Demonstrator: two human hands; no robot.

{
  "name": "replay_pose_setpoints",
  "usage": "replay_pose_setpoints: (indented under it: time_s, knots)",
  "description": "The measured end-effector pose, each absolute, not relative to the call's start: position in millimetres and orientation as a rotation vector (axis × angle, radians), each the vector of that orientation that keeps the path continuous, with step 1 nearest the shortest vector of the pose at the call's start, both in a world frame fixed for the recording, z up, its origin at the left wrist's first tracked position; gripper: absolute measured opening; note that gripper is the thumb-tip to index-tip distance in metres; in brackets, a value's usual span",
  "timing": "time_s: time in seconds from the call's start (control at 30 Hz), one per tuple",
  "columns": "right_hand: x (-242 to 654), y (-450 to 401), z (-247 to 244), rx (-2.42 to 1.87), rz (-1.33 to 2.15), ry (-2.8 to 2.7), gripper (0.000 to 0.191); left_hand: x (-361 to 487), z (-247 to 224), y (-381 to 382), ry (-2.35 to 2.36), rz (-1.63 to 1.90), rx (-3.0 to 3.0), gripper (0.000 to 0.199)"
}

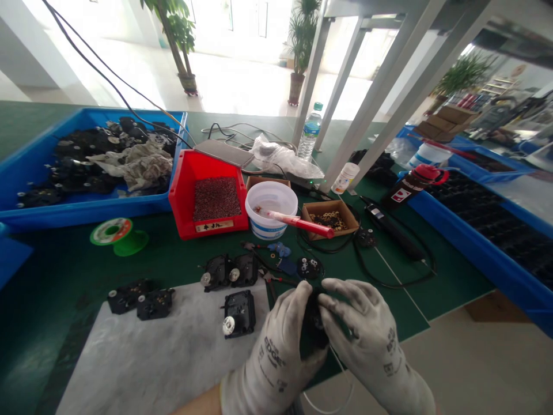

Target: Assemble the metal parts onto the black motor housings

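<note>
Head view: gloved left hand (274,351) and right hand (371,340) close together, both clamped on black housing (314,328), raised off grey mat (142,363), probably for close inspection or handling. Similar housings (239,313) lie on mat, within easy reach.

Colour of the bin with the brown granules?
Red: the plastic bin shows best in the head view.

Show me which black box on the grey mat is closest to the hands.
It's the black box sitting alone with a white knob, right beside the left glove. The other two boxes on the grey mat lie side by side, farther away.
</note>
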State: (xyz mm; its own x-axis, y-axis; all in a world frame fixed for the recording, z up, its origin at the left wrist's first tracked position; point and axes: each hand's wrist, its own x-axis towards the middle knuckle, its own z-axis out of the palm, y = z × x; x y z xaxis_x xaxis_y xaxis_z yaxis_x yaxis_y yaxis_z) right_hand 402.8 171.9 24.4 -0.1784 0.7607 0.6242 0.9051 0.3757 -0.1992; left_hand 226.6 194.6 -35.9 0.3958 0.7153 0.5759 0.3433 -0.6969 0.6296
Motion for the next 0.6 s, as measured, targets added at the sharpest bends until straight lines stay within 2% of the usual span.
replay_pose_setpoints:
  time_s: [0.17,0.23,0.33,0.4,0.6]
  knots:
    - [409,167,23,-1.513,-0.001,-1.756,0.021,225,-36,195,0.915,1.212,2.206,0.082]
    - [412,165,17,-1.635,0.307,-1.552,0.028,225,-34,196,0.923,1.188,2.188,0.078]
    - [409,165,9,-1.656,0.891,-1.260,0.050,224,-29,198,0.912,1.153,2.179,0.071]
    - [403,165,8,-1.600,1.100,-1.126,0.061,224,-27,200,0.903,1.136,2.190,0.069]
    - [395,166,10,-1.606,1.160,-0.924,0.076,224,-27,200,0.942,1.135,2.267,0.051]
